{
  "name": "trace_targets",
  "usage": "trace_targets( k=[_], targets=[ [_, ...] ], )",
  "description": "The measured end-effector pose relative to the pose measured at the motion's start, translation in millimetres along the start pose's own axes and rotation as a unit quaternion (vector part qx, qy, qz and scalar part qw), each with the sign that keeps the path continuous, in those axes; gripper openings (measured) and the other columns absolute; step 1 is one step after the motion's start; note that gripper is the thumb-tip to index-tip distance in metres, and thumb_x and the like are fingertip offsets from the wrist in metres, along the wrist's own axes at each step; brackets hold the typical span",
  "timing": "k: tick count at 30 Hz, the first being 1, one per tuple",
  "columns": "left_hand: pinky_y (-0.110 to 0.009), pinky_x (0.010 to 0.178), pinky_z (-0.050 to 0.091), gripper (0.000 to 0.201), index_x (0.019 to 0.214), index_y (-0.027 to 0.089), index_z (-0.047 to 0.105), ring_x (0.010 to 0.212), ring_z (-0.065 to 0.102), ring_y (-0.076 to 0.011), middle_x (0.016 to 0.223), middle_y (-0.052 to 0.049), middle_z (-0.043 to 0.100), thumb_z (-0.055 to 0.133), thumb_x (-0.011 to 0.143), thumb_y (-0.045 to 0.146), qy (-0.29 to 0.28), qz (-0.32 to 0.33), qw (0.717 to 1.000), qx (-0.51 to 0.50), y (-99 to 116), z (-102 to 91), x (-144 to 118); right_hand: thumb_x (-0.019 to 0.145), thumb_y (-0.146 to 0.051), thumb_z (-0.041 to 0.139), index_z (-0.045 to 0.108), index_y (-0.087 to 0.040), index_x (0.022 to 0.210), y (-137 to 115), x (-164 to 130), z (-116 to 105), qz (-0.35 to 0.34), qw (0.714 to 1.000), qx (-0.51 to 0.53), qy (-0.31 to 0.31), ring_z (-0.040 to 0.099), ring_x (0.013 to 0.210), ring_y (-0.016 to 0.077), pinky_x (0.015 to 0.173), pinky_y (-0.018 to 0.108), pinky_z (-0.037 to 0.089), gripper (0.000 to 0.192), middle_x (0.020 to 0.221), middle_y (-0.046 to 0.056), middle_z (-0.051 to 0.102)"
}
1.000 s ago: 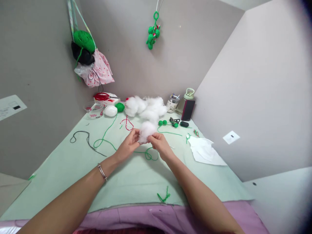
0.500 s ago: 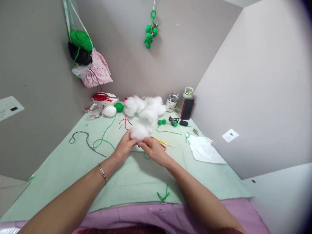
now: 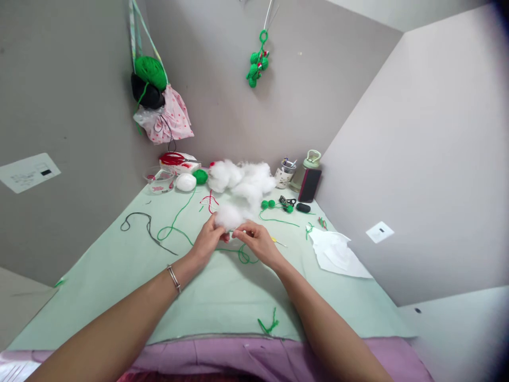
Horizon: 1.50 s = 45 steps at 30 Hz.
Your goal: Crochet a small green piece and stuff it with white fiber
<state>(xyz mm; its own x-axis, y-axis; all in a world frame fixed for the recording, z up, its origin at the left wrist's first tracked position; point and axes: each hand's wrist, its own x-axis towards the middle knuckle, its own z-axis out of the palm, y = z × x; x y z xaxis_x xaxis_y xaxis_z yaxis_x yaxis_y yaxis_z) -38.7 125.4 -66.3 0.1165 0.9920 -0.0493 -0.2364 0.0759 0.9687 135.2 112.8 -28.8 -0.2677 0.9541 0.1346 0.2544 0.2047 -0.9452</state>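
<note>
A loose tuft of white fibre stuffing (image 3: 230, 216) is in front of me, over the middle of the table. My left hand (image 3: 208, 237) is closed on its lower left side, with the fingers curled underneath. At the tuft's lower right edge, the thumb and fingers of my right hand (image 3: 254, 241) are pinched together. A small bit of green shows between the two hands, but what the right fingertips hold is hidden. Green yarn (image 3: 244, 255) lies looped on the cloth below the right hand. A yellow-handled hook (image 3: 279, 242) pokes out beyond that hand.
A larger heap of stuffing (image 3: 242, 179) lies behind. White (image 3: 186, 182) and green (image 3: 200, 176) yarn balls, a plastic tub (image 3: 159, 183) and red scissors (image 3: 174, 158) sit back left. A phone (image 3: 309, 185), small green balls (image 3: 268, 204) and white paper (image 3: 338, 254) are right.
My right hand has shifted slightly away from the left, its fingers lifted into a pinch at the tuft's edge. My left hand keeps its hold. The whole view has shifted a little.
</note>
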Motion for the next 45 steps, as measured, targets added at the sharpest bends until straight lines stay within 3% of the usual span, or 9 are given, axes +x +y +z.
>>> trace_targets(
  k=[5, 11, 15, 17, 20, 23, 30, 37, 45],
  targets=[
    [-0.045, 0.088, 0.063, 0.035, 0.131, 0.017, 0.066, 0.105, 0.072, -0.0251, 0.128, -0.011, 0.07, 0.069, 0.102, 0.036, -0.037, -0.044, 0.997, -0.048, 4.0, -2.4, 0.1, 0.079, -0.048, 0.076, 0.063, -0.022, 0.061, -3.1, 1.0, -0.3, -0.01, 0.993, 0.095, 0.069, 0.059, 0.094, 0.0211, 0.081, 0.032, 0.045, 0.034, 0.104, 0.007, 0.068],
    [-0.046, 0.09, 0.063, 0.036, 0.132, 0.017, 0.066, 0.107, 0.072, -0.0258, 0.13, -0.011, 0.07, 0.069, 0.102, 0.037, -0.058, -0.085, 0.991, -0.081, 4.0, -4.0, 1.7, 0.081, -0.056, 0.066, 0.042, -0.025, 0.07, -5.8, 3.9, -3.8, 0.018, 0.98, 0.185, 0.077, 0.057, 0.067, 0.0167, 0.064, 0.032, 0.045, 0.041, 0.088, 0.006, 0.068],
    [-0.048, 0.093, 0.062, 0.038, 0.134, 0.018, 0.065, 0.111, 0.071, -0.0271, 0.134, -0.012, 0.068, 0.069, 0.102, 0.037, -0.048, -0.078, 0.992, -0.089, 5.0, -4.0, 1.7, 0.08, -0.046, 0.07, 0.05, -0.025, 0.084, -2.5, 5.0, -4.1, 0.039, 0.982, 0.168, 0.074, 0.041, 0.049, 0.0084, 0.054, 0.028, 0.034, 0.03, 0.085, -0.001, 0.066],
    [-0.049, 0.093, 0.062, 0.038, 0.134, 0.018, 0.065, 0.111, 0.071, -0.0272, 0.134, -0.012, 0.068, 0.069, 0.102, 0.037, -0.049, -0.071, 0.993, -0.086, 6.3, -3.1, 0.4, 0.078, -0.042, 0.075, 0.056, -0.024, 0.089, -1.0, 3.8, -0.7, 0.05, 0.987, 0.14, 0.055, 0.042, 0.05, 0.0085, 0.055, 0.027, 0.034, 0.029, 0.077, -0.004, 0.064],
    [-0.048, 0.093, 0.062, 0.038, 0.134, 0.018, 0.065, 0.111, 0.071, -0.027, 0.133, -0.012, 0.069, 0.069, 0.102, 0.037, -0.052, -0.057, 0.994, -0.078, 7.0, -1.1, -1.5, 0.075, -0.042, 0.082, 0.063, -0.021, 0.081, 0.1, 1.6, 6.1, 0.064, 0.994, 0.091, -0.005, 0.047, 0.056, 0.0114, 0.058, 0.026, 0.035, 0.029, 0.065, -0.005, 0.06],
    [-0.048, 0.092, 0.062, 0.037, 0.133, 0.017, 0.066, 0.11, 0.071, -0.0266, 0.132, -0.012, 0.069, 0.069, 0.102, 0.037, -0.05, -0.046, 0.996, -0.059, 4.4, 0.2, -1.2, 0.078, -0.049, 0.079, 0.063, -0.02, 0.069, 2.0, 1.1, 11.4, 0.068, 0.996, 0.056, -0.034, 0.042, 0.057, 0.0115, 0.057, 0.027, 0.031, 0.035, 0.058, -0.005, 0.055],
    [-0.044, 0.087, 0.064, 0.034, 0.13, 0.017, 0.066, 0.104, 0.072, -0.0246, 0.127, -0.011, 0.07, 0.069, 0.102, 0.035, -0.041, -0.028, 0.999, -0.016, -2.3, -0.6, -0.4, 0.081, -0.049, 0.067, 0.061, -0.021, 0.064, 9.8, 4.1, 14.1, 0.069, 0.997, 0.019, 0.032, 0.033, 0.056, 0.0114, 0.054, 0.027, 0.026, 0.034, 0.055, -0.005, 0.044],
    [-0.032, 0.08, 0.06, 0.026, 0.114, 0.018, 0.068, 0.078, 0.068, -0.0153, 0.093, 0.0, 0.07, 0.076, 0.089, 0.02, -0.092, -0.02, 0.994, -0.063, 14.1, 3.4, -11.5, 0.075, -0.04, 0.063, 0.055, -0.021, 0.06, 6.6, 4.9, 6.6, 0.061, 0.997, 0.008, 0.056, 0.034, 0.055, 0.0102, 0.055, 0.027, 0.027, 0.026, 0.055, -0.006, 0.043],
    [-0.031, 0.064, 0.058, 0.045, 0.104, 0.016, 0.071, 0.074, 0.067, -0.0193, 0.098, -0.01, 0.073, 0.075, 0.088, 0.058, -0.162, -0.083, 0.976, -0.118, 26.0, -1.3, -6.4, 0.072, -0.034, 0.062, 0.056, -0.02, 0.061, 6.9, 5.5, -0.7, 0.045, 0.999, 0.004, 0.028, 0.037, 0.059, 0.0106, 0.058, 0.026, 0.03, 0.019, 0.058, -0.005, 0.048]
  ],
)
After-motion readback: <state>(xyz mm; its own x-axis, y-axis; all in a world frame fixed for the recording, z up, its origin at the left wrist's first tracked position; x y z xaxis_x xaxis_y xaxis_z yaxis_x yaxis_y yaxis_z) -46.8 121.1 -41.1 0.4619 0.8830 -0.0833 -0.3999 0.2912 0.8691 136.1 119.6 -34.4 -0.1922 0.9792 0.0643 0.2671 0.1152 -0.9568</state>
